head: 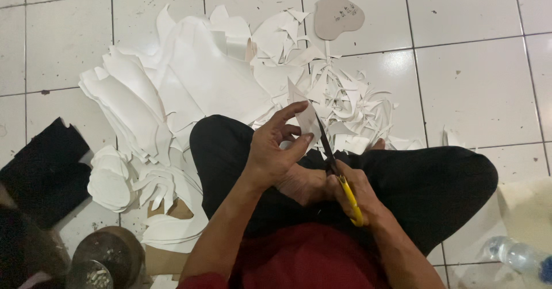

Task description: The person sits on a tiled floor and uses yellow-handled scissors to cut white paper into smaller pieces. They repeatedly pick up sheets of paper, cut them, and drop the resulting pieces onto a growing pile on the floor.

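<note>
Head cam, looking down at my lap: small white sheet piece [305, 116], thin, flat, stiff-looking w/ a pointed top corner, sits above my crossed legs, just in front of the scrap heap. My left hand [276, 151] pinches it, thumb one side, fingers curled on the other. Scissors [336, 171], dark blades & yellow handles, 1 pair, are in my right hand [356, 200], fingers closed round the handles; blade tips reach the piece's lower edge. Can't tell how far the blades are parted. Black trousers [437, 180], matte, both knees out wide; red shirt [310, 260] at bottom. Beyond the piece: big pile of white offcuts [345, 99], curly slivers & jagged bits, too many to count. Left of it, stacked white cut shapes [132, 99], long w/ curved edges, plus a smaller stack of rounded ones [109, 180]. 1 brownish card template [339, 16], heart-like outline, lies apart at the top. Floor [477, 82] is glossy white square tile w/ dark grout, some specks. Black cloth [46, 168] far left, 1 clear plastic bottle [517, 257] bottom right, 1 round dark container [109, 260] bottom left.
</note>
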